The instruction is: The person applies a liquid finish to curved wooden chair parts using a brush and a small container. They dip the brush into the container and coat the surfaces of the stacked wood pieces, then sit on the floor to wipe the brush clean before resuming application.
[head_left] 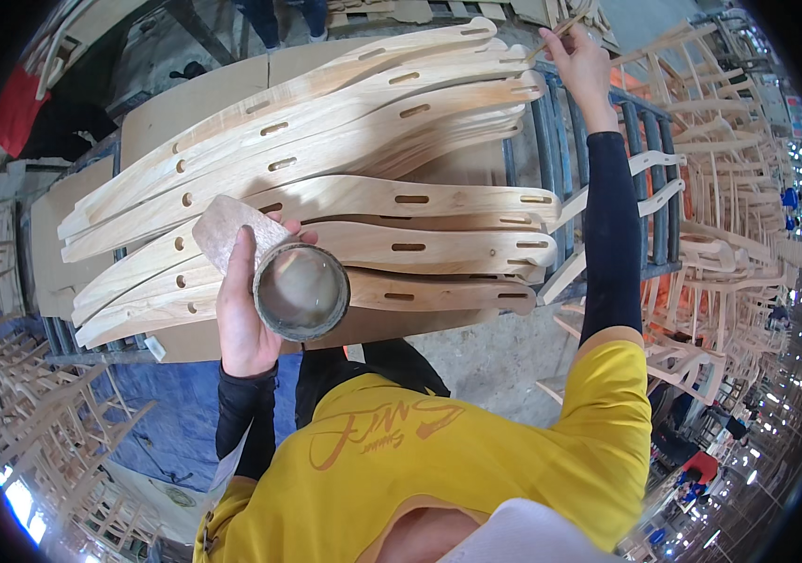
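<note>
My left hand [245, 314] is wrapped round a round cup [302, 335] with a grimy dark rim and a pale, cloudy content. A pinkish-grey, worn flat piece [230, 228], perhaps sandpaper, is held along with the cup in the same hand. Beneath them lie stacks of curved pale wooden chair parts [373, 197] with oval slots and round holes. Far to the right, my right hand [581, 73] pinches a thin wooden stick [562, 30] just past the ends of the wooden parts.
Cardboard [143, 122] lies under the stacks on a table with blue-grey metal bars [654, 188]. Many wooden chair frames [711, 188] crowd the right side, with others [54, 403] at the lower left. Another person's legs [279, 17] show beyond the table.
</note>
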